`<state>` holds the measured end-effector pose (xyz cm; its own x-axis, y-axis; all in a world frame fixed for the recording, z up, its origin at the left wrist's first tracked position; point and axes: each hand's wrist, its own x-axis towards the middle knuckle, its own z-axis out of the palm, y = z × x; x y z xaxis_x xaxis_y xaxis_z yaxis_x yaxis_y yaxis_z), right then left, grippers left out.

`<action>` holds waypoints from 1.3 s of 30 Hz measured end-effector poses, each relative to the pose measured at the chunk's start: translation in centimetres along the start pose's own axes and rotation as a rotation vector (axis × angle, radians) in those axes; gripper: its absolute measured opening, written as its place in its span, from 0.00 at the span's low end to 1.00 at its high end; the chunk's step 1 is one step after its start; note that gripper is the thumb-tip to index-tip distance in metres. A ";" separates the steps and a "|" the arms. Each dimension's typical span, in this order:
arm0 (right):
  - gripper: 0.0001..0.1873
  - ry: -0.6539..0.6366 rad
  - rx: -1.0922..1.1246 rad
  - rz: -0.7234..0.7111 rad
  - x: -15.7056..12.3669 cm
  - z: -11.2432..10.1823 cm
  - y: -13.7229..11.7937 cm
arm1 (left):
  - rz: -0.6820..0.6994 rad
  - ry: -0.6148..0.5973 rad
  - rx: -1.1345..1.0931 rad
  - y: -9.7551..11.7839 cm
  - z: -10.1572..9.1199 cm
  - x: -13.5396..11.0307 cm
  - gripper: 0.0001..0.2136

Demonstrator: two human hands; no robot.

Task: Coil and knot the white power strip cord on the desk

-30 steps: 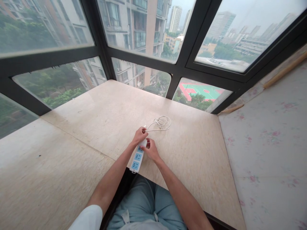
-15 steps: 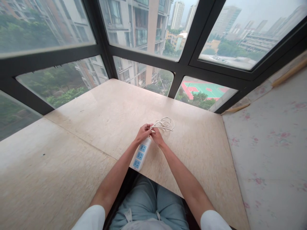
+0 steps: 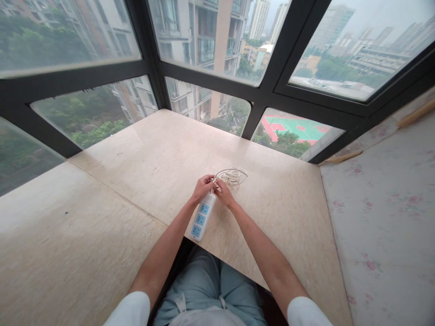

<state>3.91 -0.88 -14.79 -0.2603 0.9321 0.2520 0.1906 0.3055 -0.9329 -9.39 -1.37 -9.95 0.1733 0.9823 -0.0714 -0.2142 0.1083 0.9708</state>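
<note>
A white power strip point(image 3: 203, 218) with blue socket faces lies on the stone-like ledge, its near end by the front edge. At its far end my left hand point(image 3: 204, 186) is closed around the white power cord point(image 3: 234, 175). My right hand point(image 3: 223, 192) meets it from the right, fingers pinched on the same cord. The rest of the cord lies in loose loops just beyond my hands, to the right. My fingertips partly hide where the cord joins the strip.
The pale ledge point(image 3: 136, 181) spreads left and right, with a seam point(image 3: 118, 195) across it. Dark-framed windows point(image 3: 207, 86) bound the far side. A flower-papered wall point(image 3: 380, 217) stands at the right. A small dark speck point(image 3: 66, 213) lies at left.
The cord's loops have shifted and lie flatter, with one strand arching from my hands. Both hands stay at the strip's far end. The view has turned slightly.
</note>
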 end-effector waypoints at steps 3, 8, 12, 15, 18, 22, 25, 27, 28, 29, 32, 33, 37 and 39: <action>0.14 -0.106 -0.011 0.096 -1.0 -1.1 -0.6 | 0.009 0.076 0.017 0.0 0.0 -0.1 0.22; 0.11 -0.239 -0.053 0.273 -4.6 -4.5 -1.6 | -0.011 0.187 0.065 0.2 -0.1 0.0 0.25; 0.14 -0.272 -0.212 0.280 -7.6 -8.0 -2.9 | -0.135 0.229 0.038 0.6 -0.5 0.2 0.23; 0.16 -0.267 -0.347 0.235 -8.8 -9.6 -4.4 | -0.304 0.153 0.038 0.9 -0.4 0.3 0.23; 0.18 -0.285 -0.418 0.176 -8.9 -10.0 -6.3 | -0.405 0.041 0.091 1.0 0.7 0.4 0.19; 0.20 -0.332 -0.407 0.090 -8.3 -9.7 -9.1 | -0.418 -0.056 0.126 0.5 2.9 0.5 0.18; 0.19 -0.356 -0.397 0.051 -8.2 -9.9 -11.4 | -0.397 -0.019 0.069 0.0 3.8 0.7 0.19; 0.16 -0.382 -0.421 0.031 -8.4 -10.5 -13.0 | -0.394 0.014 0.030 -0.1 3.9 0.8 0.18; 0.15 -0.397 -0.439 0.021 -8.5 -10.8 -13.7 | -0.396 0.020 0.019 -0.1 3.8 0.9 0.17; 0.13 -0.410 -0.456 0.013 -8.7 -11.1 -14.4 | -0.404 0.016 0.009 -0.1 3.7 1.0 0.16; 0.12 -0.424 -0.484 -0.001 -8.9 -11.9 -15.9 | -0.482 -0.046 -0.076 0.4 3.5 1.3 0.12; 0.12 -0.425 -0.484 -0.006 -8.9 -12.1 -16.1 | -0.525 -0.078 -0.123 0.5 3.5 1.4 0.11; 0.13 -0.434 -0.477 -0.037 -8.9 -11.8 -16.5 | -0.654 -0.158 -0.252 1.1 4.1 1.7 0.10; 0.15 -0.430 -0.461 -0.050 -8.9 -11.5 -16.8 | -0.645 -0.134 -0.234 1.2 4.4 1.8 0.10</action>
<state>13.96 -12.09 1.57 -0.6181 0.7823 0.0771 0.5317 0.4883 -0.6920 -5.08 -0.15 -7.94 0.4495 0.6849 -0.5735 -0.2273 0.7085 0.6681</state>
